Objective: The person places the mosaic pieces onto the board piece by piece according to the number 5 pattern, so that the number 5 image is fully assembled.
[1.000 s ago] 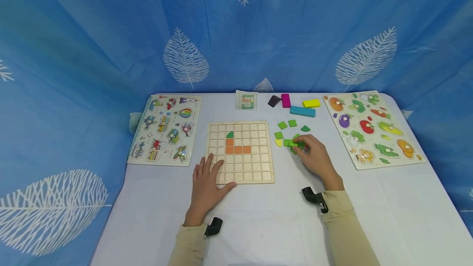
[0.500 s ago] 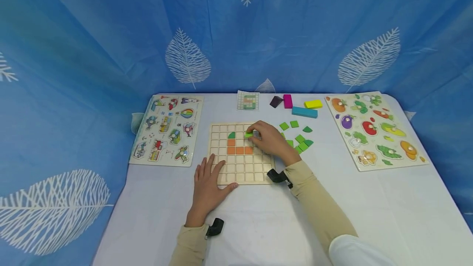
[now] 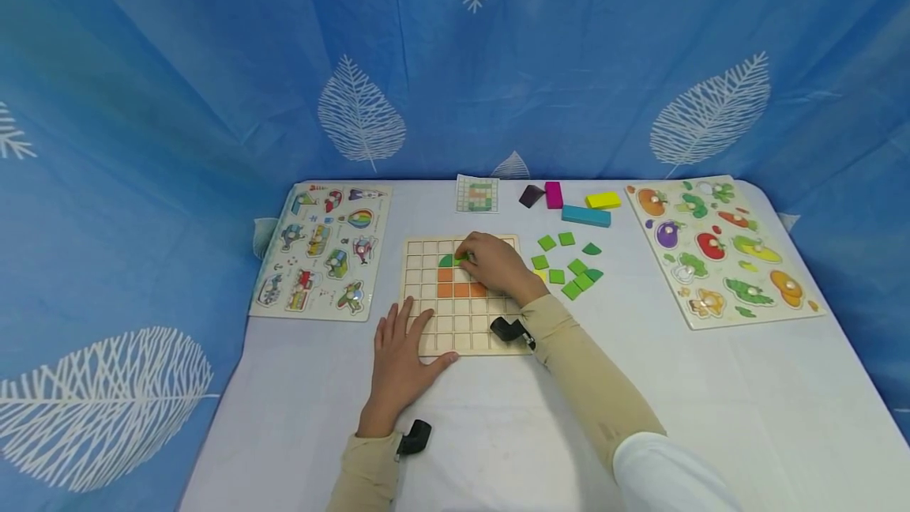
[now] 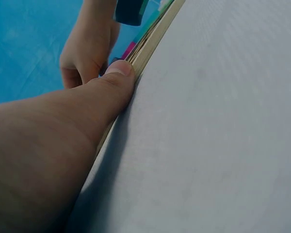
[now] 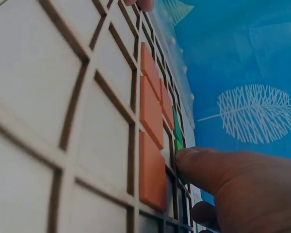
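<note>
A wooden grid board (image 3: pixel 469 322) lies on the white table. Four-cornered orange tiles (image 3: pixel 444 283) form an L in its cells, with a dark green quarter-circle tile (image 3: pixel 445 261) above them. My right hand (image 3: pixel 498 265) pinches a bright green square tile (image 3: pixel 460 258) at the cell just right of the quarter circle. In the right wrist view the thumb presses on that green tile (image 5: pixel 178 144), low at the board. My left hand (image 3: pixel 400 358) rests with spread fingers on the board's near left corner. Its thumb (image 4: pixel 121 73) lies along the front edge in the left wrist view.
Several loose green tiles (image 3: pixel 557 276) lie right of the board, with a yellow piece (image 3: pixel 541 276) partly behind my right wrist. A pattern card (image 3: pixel 478 193) and coloured blocks (image 3: pixel 585 216) sit at the back. A vehicle puzzle (image 3: pixel 320 251) flanks the left, a vegetable puzzle (image 3: pixel 725 251) the right.
My right hand has carried a green square tile from the loose pile leftward onto the board, then slid further left beside the quarter circle. The left hand has stayed in place.
</note>
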A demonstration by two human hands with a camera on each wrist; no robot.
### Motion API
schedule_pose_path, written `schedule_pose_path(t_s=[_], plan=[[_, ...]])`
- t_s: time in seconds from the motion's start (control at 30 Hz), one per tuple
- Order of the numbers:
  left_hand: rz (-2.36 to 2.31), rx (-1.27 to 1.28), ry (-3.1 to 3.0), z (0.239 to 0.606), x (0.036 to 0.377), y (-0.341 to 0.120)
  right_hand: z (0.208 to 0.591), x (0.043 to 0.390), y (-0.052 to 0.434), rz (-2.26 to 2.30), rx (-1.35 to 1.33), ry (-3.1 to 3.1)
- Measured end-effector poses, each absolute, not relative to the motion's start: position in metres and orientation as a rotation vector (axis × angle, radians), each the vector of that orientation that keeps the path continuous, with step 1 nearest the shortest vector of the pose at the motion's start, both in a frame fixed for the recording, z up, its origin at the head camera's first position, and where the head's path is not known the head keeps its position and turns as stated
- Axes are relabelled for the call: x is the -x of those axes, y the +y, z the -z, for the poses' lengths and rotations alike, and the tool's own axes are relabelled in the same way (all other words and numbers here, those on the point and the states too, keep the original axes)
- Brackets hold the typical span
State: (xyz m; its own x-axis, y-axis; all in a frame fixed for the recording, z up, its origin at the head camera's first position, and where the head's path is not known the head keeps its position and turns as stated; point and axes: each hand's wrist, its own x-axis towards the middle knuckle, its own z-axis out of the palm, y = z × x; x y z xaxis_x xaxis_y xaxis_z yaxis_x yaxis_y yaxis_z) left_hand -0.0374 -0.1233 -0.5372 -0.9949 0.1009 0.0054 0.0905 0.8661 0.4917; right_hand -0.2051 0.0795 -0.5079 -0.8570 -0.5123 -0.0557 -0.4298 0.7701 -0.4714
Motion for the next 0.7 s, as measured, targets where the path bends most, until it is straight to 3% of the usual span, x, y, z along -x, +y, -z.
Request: schedule_pose_path(t_s=[0.47,0.7], plan=[[-0.795,-0.167,3.025,0.537,0.038,-0.122,0.502,0.199,0.095,0.519,0.800,2.882],[-0.799,-0.150,3.018,0.536,0.038,-0.122,0.508,0.183,0.138,0.646,0.659,2.948]])
